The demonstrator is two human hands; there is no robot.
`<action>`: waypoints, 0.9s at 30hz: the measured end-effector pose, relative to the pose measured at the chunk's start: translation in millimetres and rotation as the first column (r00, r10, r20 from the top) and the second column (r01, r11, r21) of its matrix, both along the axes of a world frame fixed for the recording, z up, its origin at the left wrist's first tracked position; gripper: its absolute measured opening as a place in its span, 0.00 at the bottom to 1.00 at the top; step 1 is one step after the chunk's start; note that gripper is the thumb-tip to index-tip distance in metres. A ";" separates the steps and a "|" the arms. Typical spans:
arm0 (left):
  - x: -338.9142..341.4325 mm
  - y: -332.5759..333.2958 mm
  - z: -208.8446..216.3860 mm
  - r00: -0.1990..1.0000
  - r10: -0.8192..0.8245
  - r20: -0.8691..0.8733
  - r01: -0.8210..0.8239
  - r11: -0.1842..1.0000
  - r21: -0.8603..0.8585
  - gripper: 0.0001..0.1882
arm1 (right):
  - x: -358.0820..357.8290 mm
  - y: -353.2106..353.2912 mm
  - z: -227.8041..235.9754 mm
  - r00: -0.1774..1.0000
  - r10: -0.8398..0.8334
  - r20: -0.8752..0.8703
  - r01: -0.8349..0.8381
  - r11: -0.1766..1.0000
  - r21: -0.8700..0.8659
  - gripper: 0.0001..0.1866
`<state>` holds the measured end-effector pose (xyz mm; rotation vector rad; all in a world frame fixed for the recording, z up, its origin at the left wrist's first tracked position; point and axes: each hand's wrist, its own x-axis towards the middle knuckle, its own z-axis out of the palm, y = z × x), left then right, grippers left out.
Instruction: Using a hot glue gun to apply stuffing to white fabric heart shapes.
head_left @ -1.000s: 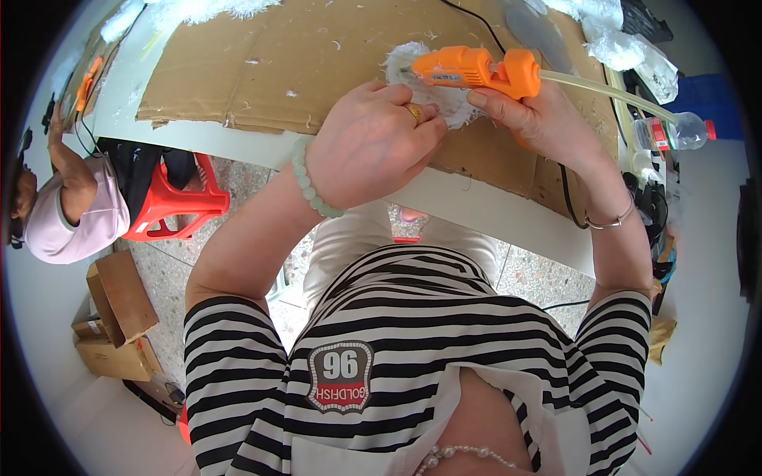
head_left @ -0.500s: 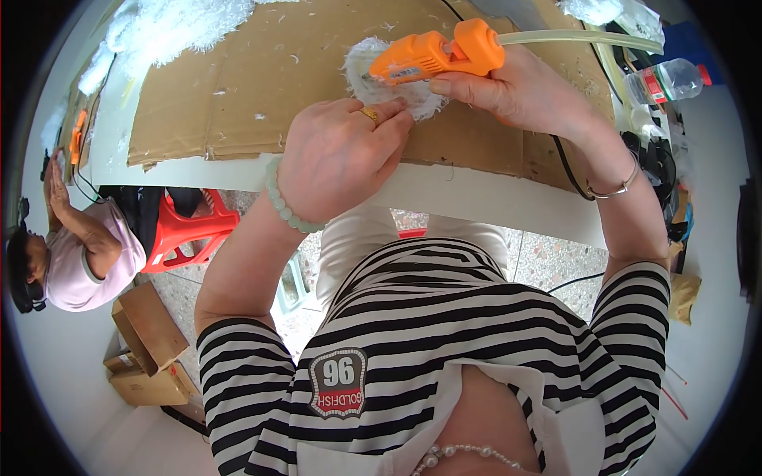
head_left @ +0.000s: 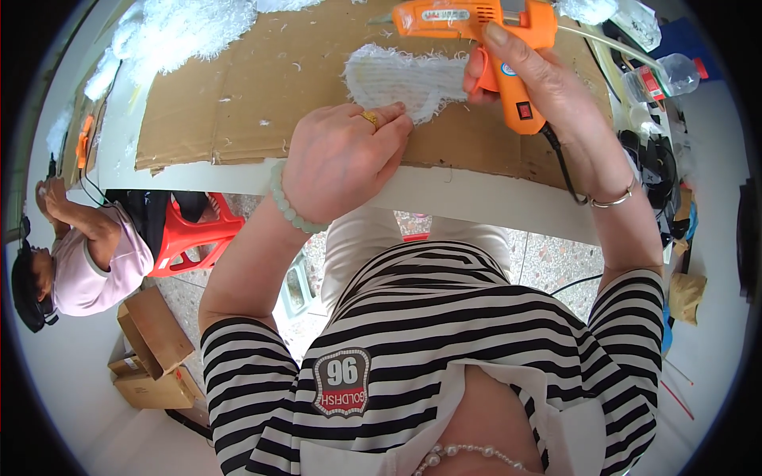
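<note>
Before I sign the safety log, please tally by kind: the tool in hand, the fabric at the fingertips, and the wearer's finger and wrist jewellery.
Orange glue gun, in the right hand: 1
White shaggy fabric piece, at the left hand: 1
Gold-coloured ring: 1
Pale green beaded bracelet: 1
Silver-coloured bangle: 1
Total: 5

- The glue gun's (head_left: 468, 17) top is cut off by the upper edge; the right grip (head_left: 548, 79) covers part of its body.
- The left grip (head_left: 341, 155) hides part of the cloth's (head_left: 397, 75) near edge and whatever its fingers press.
- The white fluff (head_left: 186, 32) and the worktop's (head_left: 508, 213) far side run out of view.
- What the co-worker's hands (head_left: 54, 198) hold is too small to tell.
- At right, dark things (head_left: 659, 174) blur together.
</note>
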<state>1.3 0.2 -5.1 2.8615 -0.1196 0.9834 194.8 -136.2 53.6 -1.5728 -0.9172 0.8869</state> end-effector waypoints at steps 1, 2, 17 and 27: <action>0.1 -0.1 0.6 1.000 -0.004 -0.002 0.004 1.000 0.004 0.08 | 3.6 -0.8 -5.6 0.994 0.028 -0.104 -0.028 1.000 0.010 0.25; 0.1 -0.4 1.3 1.000 -0.008 -0.004 0.008 1.000 0.009 0.08 | -0.9 -0.3 -9.6 0.994 0.031 -0.104 -0.029 0.999 0.014 0.25; -18.8 20.6 37.7 0.983 0.076 -0.168 -0.155 0.837 -0.524 0.10 | -38.4 12.4 -46.5 0.855 -0.091 -0.511 0.251 0.934 0.254 0.12; 10.2 85.9 -9.6 0.945 0.324 -0.054 -0.319 0.945 0.074 0.13 | -41.5 13.2 -45.9 0.865 -0.083 -0.495 0.210 0.955 0.208 0.10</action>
